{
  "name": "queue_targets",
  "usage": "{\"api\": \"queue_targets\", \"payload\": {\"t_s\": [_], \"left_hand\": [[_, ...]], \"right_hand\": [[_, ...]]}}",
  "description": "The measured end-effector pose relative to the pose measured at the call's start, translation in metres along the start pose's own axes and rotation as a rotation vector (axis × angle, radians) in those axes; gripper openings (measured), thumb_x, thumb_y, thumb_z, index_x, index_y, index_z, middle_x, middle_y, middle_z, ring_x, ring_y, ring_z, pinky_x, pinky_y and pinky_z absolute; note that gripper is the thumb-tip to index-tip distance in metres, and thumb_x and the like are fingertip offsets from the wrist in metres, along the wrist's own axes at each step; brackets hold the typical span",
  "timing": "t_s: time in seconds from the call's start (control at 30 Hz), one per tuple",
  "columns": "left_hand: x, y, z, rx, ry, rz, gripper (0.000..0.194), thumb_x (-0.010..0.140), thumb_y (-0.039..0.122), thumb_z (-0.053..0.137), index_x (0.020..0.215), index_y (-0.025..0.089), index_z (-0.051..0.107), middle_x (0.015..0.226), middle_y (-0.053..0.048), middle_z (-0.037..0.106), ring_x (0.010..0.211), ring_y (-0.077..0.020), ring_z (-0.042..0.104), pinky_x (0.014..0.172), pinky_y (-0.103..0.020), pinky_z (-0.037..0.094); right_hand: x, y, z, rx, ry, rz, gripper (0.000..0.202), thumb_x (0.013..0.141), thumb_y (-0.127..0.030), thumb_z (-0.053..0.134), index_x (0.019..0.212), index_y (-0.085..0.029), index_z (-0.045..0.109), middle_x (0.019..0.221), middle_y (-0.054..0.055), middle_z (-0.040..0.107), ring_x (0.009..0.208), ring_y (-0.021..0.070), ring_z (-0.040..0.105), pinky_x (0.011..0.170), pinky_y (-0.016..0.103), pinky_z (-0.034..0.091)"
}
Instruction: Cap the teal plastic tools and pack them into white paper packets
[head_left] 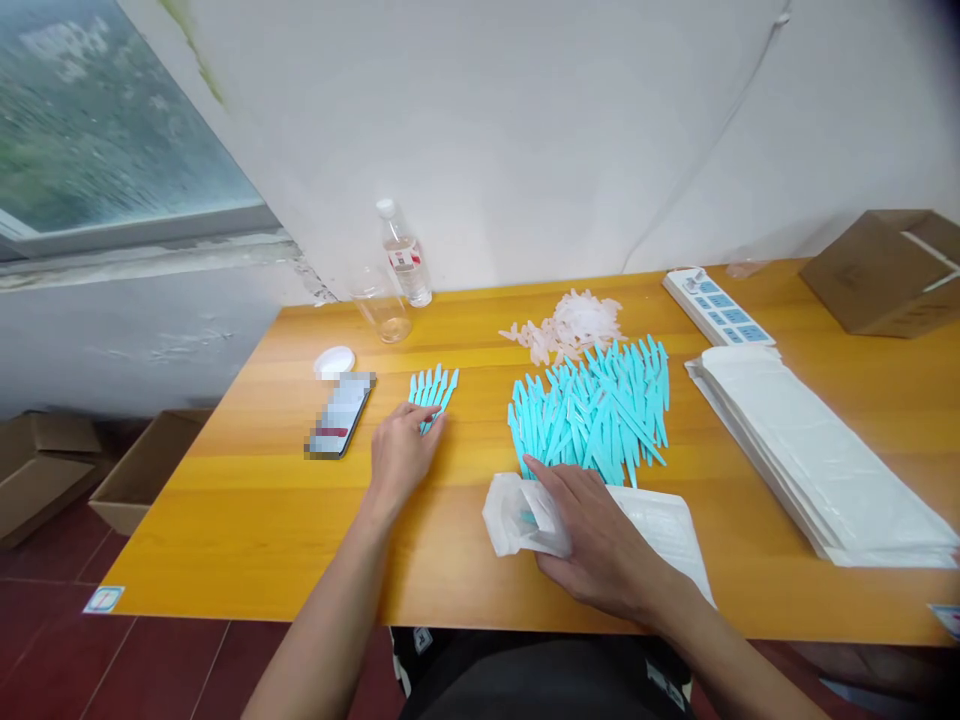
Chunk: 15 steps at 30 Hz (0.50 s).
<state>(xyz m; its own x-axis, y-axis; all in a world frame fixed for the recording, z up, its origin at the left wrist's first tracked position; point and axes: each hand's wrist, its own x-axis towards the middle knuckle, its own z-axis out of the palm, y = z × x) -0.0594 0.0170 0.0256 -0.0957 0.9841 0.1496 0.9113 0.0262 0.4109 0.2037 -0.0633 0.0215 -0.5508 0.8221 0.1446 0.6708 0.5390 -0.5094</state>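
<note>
On the wooden table, several turquoise knife-shaped pieces (433,385) lie side by side, and my left hand (405,440) is over their near ends with its fingers together. Whether it grips them cannot be made out. My right hand (592,530) is closed on a white bag (504,515), whose mouth gapes toward the left; a bit of turquoise shows inside. Just beyond my right hand spreads a large pile of the same turquoise pieces (592,410). Behind that is a heap of small translucent pinkish pieces (581,322). A flat white bag (664,525) lies partly under my right forearm.
A phone (341,415), a white lid (334,361), a clear jar (386,315) and a water bottle (407,260) stand or lie at left. At right are stacked white bags (817,450), a labelled box (718,308) and a cardboard box (877,270).
</note>
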Motion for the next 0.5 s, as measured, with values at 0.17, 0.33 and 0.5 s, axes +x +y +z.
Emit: {"api": "queue_targets", "payload": {"t_s": [0.17, 0.33, 0.5], "left_hand": [[0.036, 0.009, 0.026, 0.325, -0.154, -0.060, 0.033, 0.090, 0.042, 0.051, 0.101, 0.025, 0.077, 0.106, -0.011, 0.072, 0.093, -0.0285, 0.068, 0.074, -0.035, 0.048], [0.040, 0.023, 0.020, 0.312, -0.245, -0.090, 0.026, 0.082, 0.035, 0.056, 0.080, 0.020, 0.077, 0.082, -0.014, 0.075, 0.083, -0.0327, 0.070, 0.072, -0.039, 0.050], [0.005, 0.017, -0.006, -0.511, -0.184, -0.163, 0.025, 0.081, 0.041, 0.064, 0.082, 0.017, 0.072, 0.069, -0.005, 0.072, 0.064, -0.0200, 0.068, 0.067, -0.031, 0.054]], "right_hand": [[-0.001, -0.001, 0.000, -0.003, -0.004, 0.019, 0.084, 0.074, -0.017, 0.056, 0.151, -0.016, 0.024, 0.125, 0.014, 0.055, 0.111, 0.0310, 0.049, 0.096, 0.051, 0.039], [-0.002, 0.002, -0.004, 0.003, 0.004, 0.044, 0.083, 0.075, -0.017, 0.056, 0.151, -0.016, 0.024, 0.125, 0.014, 0.054, 0.111, 0.0313, 0.048, 0.097, 0.051, 0.038], [-0.002, 0.008, -0.007, -0.004, 0.017, 0.069, 0.082, 0.076, -0.018, 0.056, 0.151, -0.015, 0.024, 0.124, 0.014, 0.055, 0.109, 0.0312, 0.048, 0.095, 0.051, 0.039]]}}
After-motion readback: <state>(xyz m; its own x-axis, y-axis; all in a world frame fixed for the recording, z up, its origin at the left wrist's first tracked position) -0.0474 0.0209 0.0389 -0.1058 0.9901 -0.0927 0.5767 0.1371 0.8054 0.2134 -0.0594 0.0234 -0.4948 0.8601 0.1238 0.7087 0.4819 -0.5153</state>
